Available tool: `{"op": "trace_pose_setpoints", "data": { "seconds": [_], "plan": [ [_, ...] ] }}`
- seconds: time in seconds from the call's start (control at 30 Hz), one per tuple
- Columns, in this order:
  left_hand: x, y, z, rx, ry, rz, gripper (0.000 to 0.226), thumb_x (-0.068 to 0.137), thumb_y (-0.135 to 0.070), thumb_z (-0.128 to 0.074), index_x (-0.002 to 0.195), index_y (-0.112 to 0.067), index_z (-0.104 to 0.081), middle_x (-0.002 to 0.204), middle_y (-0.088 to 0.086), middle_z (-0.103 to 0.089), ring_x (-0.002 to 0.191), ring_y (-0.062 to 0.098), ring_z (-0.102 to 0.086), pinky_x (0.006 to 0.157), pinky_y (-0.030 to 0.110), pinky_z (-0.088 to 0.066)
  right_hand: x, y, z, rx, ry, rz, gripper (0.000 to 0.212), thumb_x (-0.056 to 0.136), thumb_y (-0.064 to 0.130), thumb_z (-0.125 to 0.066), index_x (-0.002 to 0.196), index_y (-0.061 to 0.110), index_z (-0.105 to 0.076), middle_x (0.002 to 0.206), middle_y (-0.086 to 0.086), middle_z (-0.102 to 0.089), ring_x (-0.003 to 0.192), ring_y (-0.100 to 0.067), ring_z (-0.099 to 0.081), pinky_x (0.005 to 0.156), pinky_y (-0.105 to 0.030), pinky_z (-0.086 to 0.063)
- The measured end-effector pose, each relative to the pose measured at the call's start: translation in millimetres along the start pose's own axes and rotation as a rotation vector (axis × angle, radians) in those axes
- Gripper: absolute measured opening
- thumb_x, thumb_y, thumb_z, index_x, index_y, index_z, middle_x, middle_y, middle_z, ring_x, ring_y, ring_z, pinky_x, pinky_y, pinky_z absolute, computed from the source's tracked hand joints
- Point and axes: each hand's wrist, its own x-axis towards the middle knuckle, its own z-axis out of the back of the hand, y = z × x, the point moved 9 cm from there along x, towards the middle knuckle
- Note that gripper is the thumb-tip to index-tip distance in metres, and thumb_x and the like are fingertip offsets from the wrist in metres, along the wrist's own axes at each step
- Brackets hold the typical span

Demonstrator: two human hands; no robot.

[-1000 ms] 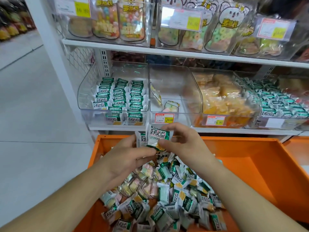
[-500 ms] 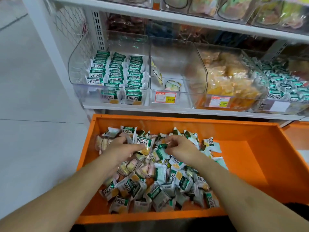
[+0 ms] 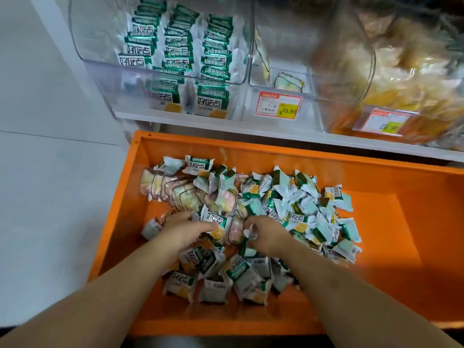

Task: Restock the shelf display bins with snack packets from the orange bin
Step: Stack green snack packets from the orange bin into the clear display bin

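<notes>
Down in the orange bin [image 3: 414, 187], both hands worked the heap of snack packets [image 3: 296, 212]: the left hand [image 3: 185, 228] pinched a green-and-white packet [image 3: 216, 221], while the right hand's [image 3: 267, 233] curled grip was buried, contents unclear, probably gathering stock for the far shelf's clear display bin [image 3: 105, 69].

I saw an orange bin [image 3: 414, 187] holding white-and-green packets [image 3: 296, 219]; at upper right of the frame, red-bordered tags [image 3: 278, 104] with yellow patches.

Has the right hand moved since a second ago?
Yes. The right hand has dropped from the orange bin's far rim, below the shelf, down into the snack packets.
</notes>
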Motion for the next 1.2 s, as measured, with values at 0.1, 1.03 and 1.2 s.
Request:
{"op": "trace_pose_setpoints", "data": {
  "seconds": [0.1, 1.03, 1.2],
  "plan": [
    [6.5, 1.4, 2.3, -0.008, -0.003, 0.008, 0.103, 0.042, -0.061, -0.099, 0.126, -0.013, -0.063, 0.133, 0.004, -0.066, 0.114, 0.029, -0.069, 0.102, 0.050, -0.056, -4.9, -2.2, 5.7, 0.066, 0.017, -0.028, 0.036, 0.088, 0.027, -0.085, 0.120, 0.019, -0.071, 0.119, -0.003, -0.067, 0.108, -0.025, -0.066, 0.090, -0.037, -0.057],
    [-208.8, -150.7, 27.4, -0.283, 0.407, -0.391, 0.033, 0.102, -0.014, -0.051, 0.128, -0.008, -0.071, 0.118, 0.022, -0.075, 0.092, 0.042, -0.072, 0.064, 0.041, -0.060, -238.3, 151.1, 216.8, 0.555, -0.566, 0.523, 0.044, 0.087, 0.010, -0.084, 0.118, 0.033, -0.062, 0.127, 0.013, -0.062, 0.119, -0.010, -0.062, 0.100, -0.034, -0.050],
    [-214.4, -162.6, 14.5, -0.351, 0.522, -0.417, 0.040, 0.089, -0.030, -0.054, 0.116, -0.015, -0.079, 0.113, 0.023, -0.072, 0.091, 0.040, -0.066, 0.073, 0.046, -0.051, -237.8, 161.2, 228.2, 0.444, -0.677, 0.560, 0.040, 0.087, 0.017, -0.084, 0.114, 0.034, -0.061, 0.125, 0.018, -0.059, 0.124, -0.008, -0.057, 0.101, -0.034, -0.049]
  ]
}}
